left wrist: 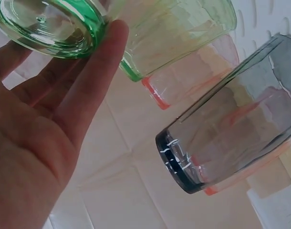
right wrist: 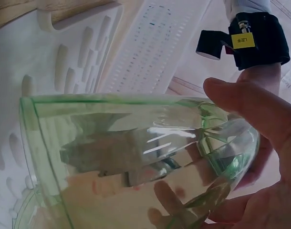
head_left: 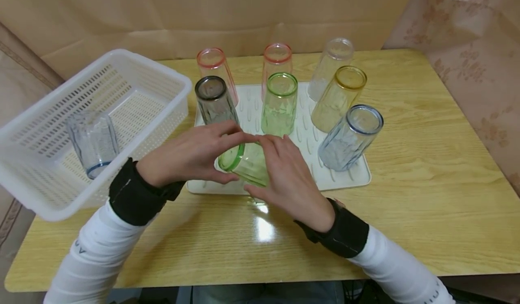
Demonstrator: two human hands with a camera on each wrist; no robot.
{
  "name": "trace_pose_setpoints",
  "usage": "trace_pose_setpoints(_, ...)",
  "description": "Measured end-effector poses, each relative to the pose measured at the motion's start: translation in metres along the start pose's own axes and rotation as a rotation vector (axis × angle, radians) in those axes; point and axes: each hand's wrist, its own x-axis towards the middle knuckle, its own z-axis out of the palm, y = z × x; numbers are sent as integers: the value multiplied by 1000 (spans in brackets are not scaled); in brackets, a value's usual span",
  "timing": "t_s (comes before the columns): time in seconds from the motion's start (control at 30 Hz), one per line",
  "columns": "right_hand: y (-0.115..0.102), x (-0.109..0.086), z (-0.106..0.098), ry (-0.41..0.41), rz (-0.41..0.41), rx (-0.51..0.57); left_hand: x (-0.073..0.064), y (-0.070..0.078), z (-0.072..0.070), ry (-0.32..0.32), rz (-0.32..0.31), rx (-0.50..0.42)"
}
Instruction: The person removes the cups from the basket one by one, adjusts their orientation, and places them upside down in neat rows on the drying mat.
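Observation:
A green-tinted drinking glass (head_left: 253,165) is held tilted over the white draining tray (head_left: 349,182), its thick base turned toward the left. My left hand (head_left: 191,152) has its fingers and thumb about the base end, which shows in the left wrist view as a green glass base (left wrist: 50,28). From the other side, my right hand (head_left: 290,182) holds the same glass, its thumb (right wrist: 245,102) along the side in the right wrist view. The two hands' fingertips meet above the glass. Another green glass (head_left: 279,109) and a dark grey glass (head_left: 217,103) stand upside down close by.
More upturned glasses stand on the tray: a blue one (head_left: 345,143), a yellow one (head_left: 337,103), a clear one (head_left: 329,69), and two pink-rimmed ones at the back. On the left, a white plastic basket (head_left: 178,87) holds a blue-tinted glass (head_left: 93,141). The wooden table (head_left: 426,159) extends right.

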Motion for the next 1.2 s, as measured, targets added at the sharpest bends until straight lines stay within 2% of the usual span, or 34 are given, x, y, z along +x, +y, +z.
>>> trace_pose_setpoints(0.3, 3, -1, 5, 17, 45, 89, 0, 5, 1, 29, 29, 5)
trace_pose_setpoints(0.5, 7, -4, 8, 25, 71, 198, -1, 6, 3, 54, 10, -25)
trace_pose_setpoints(0.7, 16, -5, 9, 44, 117, 307, -3, 1, 7, 81, -38, -60)
trace_pose_setpoints(0.93, 30, -7, 5, 110, 226, 347, -12, -15, 13, 60, -135, -66)
trace_pose_setpoints(1.2, 46, -8, 6, 195, 295, 377, -25, -26, 28, 11, -174, -70)
